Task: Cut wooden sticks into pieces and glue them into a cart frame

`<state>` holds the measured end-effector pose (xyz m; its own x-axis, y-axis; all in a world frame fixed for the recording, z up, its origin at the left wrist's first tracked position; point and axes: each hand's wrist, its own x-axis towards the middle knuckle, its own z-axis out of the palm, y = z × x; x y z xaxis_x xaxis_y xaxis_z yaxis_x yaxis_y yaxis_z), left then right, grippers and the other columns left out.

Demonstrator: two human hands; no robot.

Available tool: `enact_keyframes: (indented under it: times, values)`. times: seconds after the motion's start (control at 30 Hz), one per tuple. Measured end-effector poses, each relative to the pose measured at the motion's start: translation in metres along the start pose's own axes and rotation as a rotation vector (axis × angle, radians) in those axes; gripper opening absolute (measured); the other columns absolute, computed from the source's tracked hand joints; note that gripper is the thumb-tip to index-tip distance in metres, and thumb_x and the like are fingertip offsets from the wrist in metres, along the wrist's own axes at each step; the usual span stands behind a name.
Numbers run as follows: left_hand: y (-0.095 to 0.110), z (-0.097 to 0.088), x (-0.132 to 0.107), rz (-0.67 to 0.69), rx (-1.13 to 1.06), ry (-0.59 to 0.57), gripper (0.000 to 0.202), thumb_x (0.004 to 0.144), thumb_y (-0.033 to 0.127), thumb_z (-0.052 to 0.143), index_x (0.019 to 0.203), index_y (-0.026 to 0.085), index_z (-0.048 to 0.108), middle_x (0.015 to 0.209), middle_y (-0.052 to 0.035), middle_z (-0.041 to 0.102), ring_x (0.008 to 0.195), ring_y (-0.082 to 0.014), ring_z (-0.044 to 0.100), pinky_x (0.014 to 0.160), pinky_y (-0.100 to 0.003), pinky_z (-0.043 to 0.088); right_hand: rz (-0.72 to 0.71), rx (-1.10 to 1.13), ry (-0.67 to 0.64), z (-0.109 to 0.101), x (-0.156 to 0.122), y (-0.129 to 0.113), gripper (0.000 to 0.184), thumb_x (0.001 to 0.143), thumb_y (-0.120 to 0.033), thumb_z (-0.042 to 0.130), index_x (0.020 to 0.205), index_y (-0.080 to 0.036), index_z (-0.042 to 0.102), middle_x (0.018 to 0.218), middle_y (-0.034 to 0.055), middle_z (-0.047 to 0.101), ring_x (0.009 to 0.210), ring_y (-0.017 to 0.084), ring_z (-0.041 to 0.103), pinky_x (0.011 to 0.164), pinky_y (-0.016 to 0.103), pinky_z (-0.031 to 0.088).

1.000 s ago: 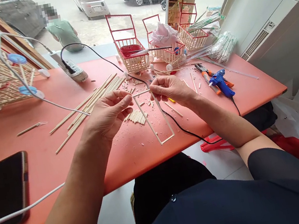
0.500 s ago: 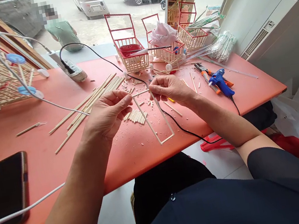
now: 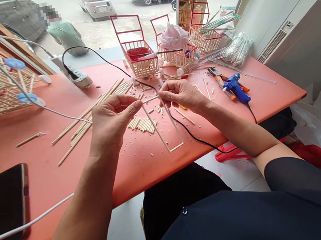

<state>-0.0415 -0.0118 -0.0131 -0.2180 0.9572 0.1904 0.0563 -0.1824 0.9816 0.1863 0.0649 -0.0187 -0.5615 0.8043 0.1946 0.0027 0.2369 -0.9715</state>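
Note:
A narrow rectangular frame of thin wooden sticks (image 3: 158, 132) hangs between my hands over the pink table. My left hand (image 3: 116, 117) pinches its upper left corner between thumb and fingers. At the upper right corner my right hand (image 3: 179, 95) has its fingers closed on the same frame. Just beyond and below the frame lies a row of short cut sticks (image 3: 142, 124) on the table. Longer wooden sticks (image 3: 86, 122) lie in a bundle left of it, partly hidden behind my left hand.
Small stick carts (image 3: 142, 66) stand at the table's back edge. A blue glue gun (image 3: 236, 87) and orange-handled pliers (image 3: 218, 80) lie right. A phone (image 3: 4, 205) and a power strip (image 3: 78, 76) are left. A black cable (image 3: 194, 134) crosses the table. Outside sits a person (image 3: 67, 37).
The wooden frame's lower end has shifted slightly up and to the left. Both hands keep their hold at the upper corners.

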Motion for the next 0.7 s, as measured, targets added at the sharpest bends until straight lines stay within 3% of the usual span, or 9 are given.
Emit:
enact_keyframes:
  times: [0.17,0.4,0.57,0.7]
  values:
    - [-0.0003,0.0038,-0.0014,0.061,0.031,0.035,0.032,0.067,0.039,0.107,0.078,0.023,0.081,0.079,-0.0015,0.078,0.072,-0.0147,0.065,0.067,-0.027,0.053,-0.001,-0.021,-0.008,-0.0005,0.0003,0.0009,0.058,0.095,-0.07,0.088,0.087,-0.018,0.063,0.081,0.0041,0.077,0.065,0.006,0.06,0.052,0.021,0.039]
    - [-0.0001,0.0009,0.002,-0.012,-0.099,0.025,0.03,0.069,0.038,0.105,0.075,0.023,0.08,0.069,-0.002,0.072,0.062,-0.012,0.059,0.061,-0.026,0.048,0.009,-0.029,0.007,-0.0004,0.0002,0.0,0.058,0.094,-0.07,0.088,0.086,-0.018,0.063,0.081,0.0042,0.078,0.065,0.005,0.06,0.053,0.019,0.039]
    - [0.002,0.0013,-0.0003,0.04,0.106,0.037,0.031,0.067,0.041,0.105,0.075,0.023,0.082,0.072,-0.0021,0.075,0.064,-0.0145,0.059,0.06,-0.028,0.047,-0.015,-0.025,0.001,-0.0006,0.0001,0.0004,0.058,0.094,-0.071,0.088,0.087,-0.018,0.064,0.081,0.0049,0.078,0.065,0.006,0.06,0.052,0.02,0.039]
    - [-0.0005,0.0012,-0.0021,0.077,0.252,0.069,0.019,0.074,0.036,0.097,0.075,0.023,0.083,0.069,-0.0016,0.075,0.064,-0.0158,0.059,0.058,-0.029,0.044,-0.027,-0.038,0.005,-0.0005,-0.0004,0.0004,0.057,0.096,-0.069,0.087,0.087,-0.018,0.064,0.082,0.0048,0.078,0.066,0.006,0.061,0.053,0.021,0.04]
